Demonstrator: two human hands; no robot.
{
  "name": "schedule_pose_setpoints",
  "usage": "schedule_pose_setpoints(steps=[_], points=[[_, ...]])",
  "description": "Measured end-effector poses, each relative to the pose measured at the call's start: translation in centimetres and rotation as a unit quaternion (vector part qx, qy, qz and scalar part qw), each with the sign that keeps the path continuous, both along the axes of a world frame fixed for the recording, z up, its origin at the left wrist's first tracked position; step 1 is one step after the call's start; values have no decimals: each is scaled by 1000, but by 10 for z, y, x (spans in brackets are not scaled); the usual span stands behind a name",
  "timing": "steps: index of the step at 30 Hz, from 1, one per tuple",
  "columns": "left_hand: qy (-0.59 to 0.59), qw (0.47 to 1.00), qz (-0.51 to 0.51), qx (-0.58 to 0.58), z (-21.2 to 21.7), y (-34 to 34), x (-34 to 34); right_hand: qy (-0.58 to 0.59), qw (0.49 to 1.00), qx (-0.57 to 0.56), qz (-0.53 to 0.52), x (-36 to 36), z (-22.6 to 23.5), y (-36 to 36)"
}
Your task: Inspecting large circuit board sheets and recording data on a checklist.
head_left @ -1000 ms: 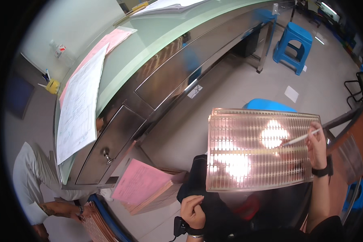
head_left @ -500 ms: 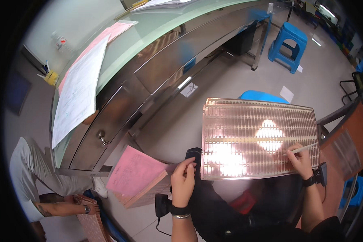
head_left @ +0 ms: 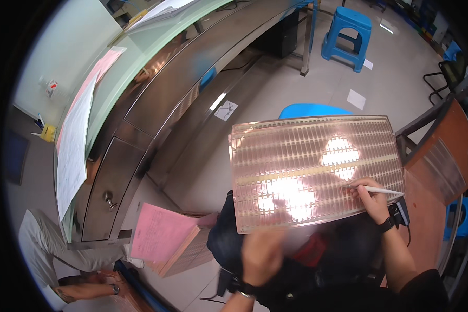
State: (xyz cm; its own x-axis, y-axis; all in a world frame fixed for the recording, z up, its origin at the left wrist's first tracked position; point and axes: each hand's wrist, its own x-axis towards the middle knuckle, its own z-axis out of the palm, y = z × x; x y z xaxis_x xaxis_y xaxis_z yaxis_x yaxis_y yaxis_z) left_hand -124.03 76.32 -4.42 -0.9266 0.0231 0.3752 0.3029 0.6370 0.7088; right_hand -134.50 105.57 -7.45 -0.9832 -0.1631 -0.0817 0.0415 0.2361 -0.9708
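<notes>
— Where is your right hand [head_left: 372, 197]?

— It rests on the lower right part of the ribbed translucent panel [head_left: 317, 169], fingers pinched around a thin white stylus [head_left: 382, 191]. The stylus lies almost level, its tip against the panel's surface and its tail pointing out to your right. You wear a black wrist device [head_left: 395, 218] on that arm.

— And the panel itself?

— It lies across your lap, wide side toward you, tilted a little, with two bright glare patches on its rows of slots. A blue stool seat [head_left: 309, 111] shows just past its far edge.

— Your left hand [head_left: 262, 255]?

— It hangs just below the panel's near left corner, blurred. You cannot tell from here whether its fingers are spread or curled, nor whether they touch the panel. A dark band sits on that wrist.

— What else is near you?

— A stack of sheets topped with pink paper [head_left: 161, 234] sits on the floor to your left, beside a stainless steel counter [head_left: 156, 119] with a drawer. Another person [head_left: 52, 260] in light clothing crouches at lower left, well apart from you. A second blue stool [head_left: 347, 36] stands across the floor.
</notes>
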Motion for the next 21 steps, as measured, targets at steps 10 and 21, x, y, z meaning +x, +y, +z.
schedule_pose_setpoints(steps=[10,21], points=[[-341,821,-431,153,-55,58,87,37,999,-4,33,1,10,-7],[-366,825,-414,118,-32,46,74,168,971,121,119,8,24,-42]])
